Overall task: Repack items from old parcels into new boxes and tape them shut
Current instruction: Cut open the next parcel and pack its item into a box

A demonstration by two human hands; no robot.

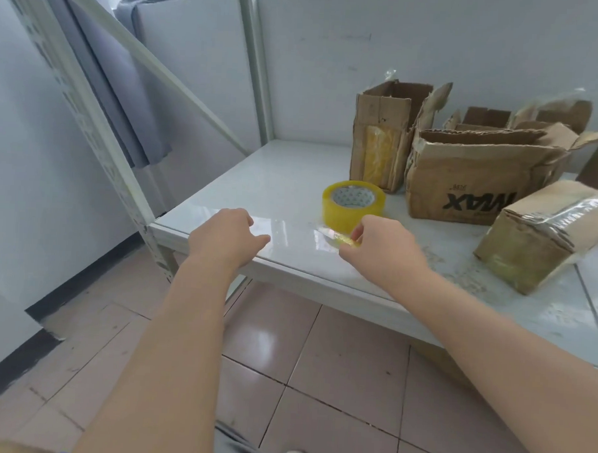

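Roll of yellow translucent packing tape (353,204) lies flat, core upward, on glossy white table (258,176), just beyond right hand (382,250). Right thumb and fingertips pinch crumpled scrap of yellow tape (348,241). Left hand (223,238) sits well left of roll, fingers loosely curled; whether they hold anything, cannot tell. Taped brown cardboard box (544,233) lies right of roll. Right hand looks nearer for any reach to roll.

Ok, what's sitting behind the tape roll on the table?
Right behind the tape roll stands a tall open cardboard box with yellow tape down its face. The roll covers part of the box's bottom edge; its contents cannot be seen.
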